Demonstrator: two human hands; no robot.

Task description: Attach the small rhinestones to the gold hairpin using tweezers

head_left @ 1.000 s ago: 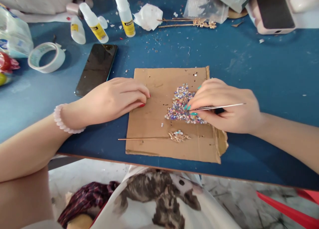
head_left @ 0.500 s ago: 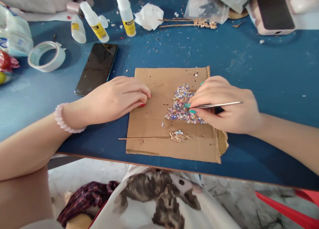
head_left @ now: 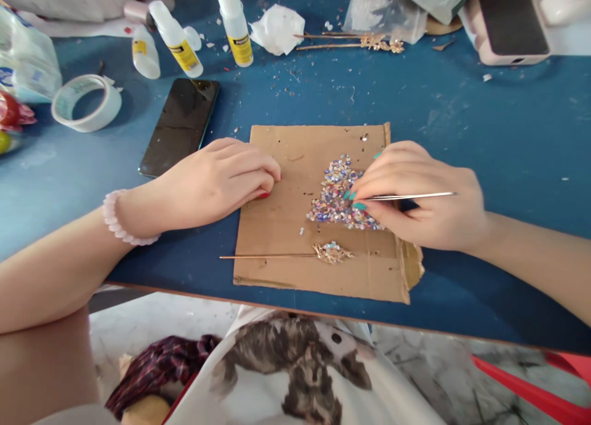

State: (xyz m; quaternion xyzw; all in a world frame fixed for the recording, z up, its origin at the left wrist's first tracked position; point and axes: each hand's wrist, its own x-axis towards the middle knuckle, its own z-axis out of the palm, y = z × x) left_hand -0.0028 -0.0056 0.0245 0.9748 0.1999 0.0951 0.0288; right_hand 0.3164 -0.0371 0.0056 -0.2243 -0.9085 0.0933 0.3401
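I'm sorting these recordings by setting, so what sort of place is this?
Probably a craft worktable, whether at home or in a workshop I can't tell. What shows it: the loose gem-like pieces, the slim metal tool in the right hand, and the yellow-labelled bottles.

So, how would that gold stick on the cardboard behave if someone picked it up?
The gold stick is probably stiff, since most of it runs thin and straight. It would likely tip toward its ornate end, where the bulk gathers. That end looks delicate, so rough handling might bend it or loosen the pale stones.
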